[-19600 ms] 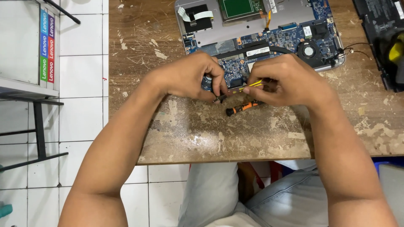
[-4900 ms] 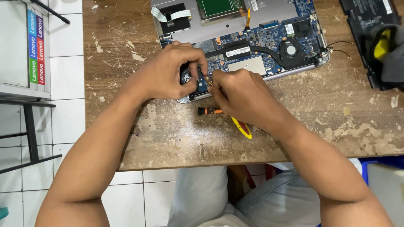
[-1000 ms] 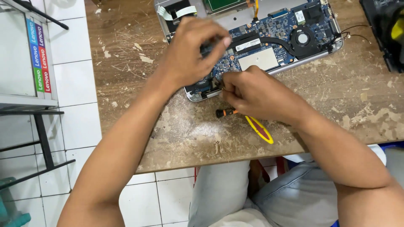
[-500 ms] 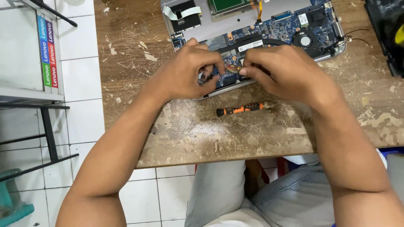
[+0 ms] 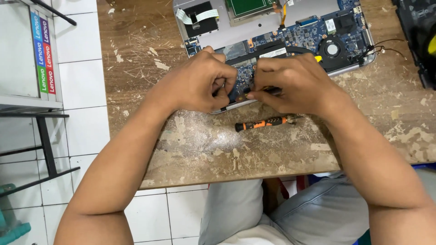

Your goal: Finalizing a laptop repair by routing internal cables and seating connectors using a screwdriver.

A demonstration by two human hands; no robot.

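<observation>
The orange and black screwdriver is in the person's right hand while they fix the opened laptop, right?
Not quite. The head view shows the orange and black screwdriver lying on the worn wooden table, below both hands. The right hand and left hand work on the opened laptop's blue circuit board.

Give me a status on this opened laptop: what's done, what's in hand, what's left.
Done: the laptop lies open with its bottom cover off, its blue circuit board and fan exposed.

In hand: the left hand and right hand both pinch at the board's front edge; what they grip is hidden. The orange-and-black screwdriver lies unused on the worn wooden table.

Left: the board sits in the case, and the cover is not back on.
</observation>
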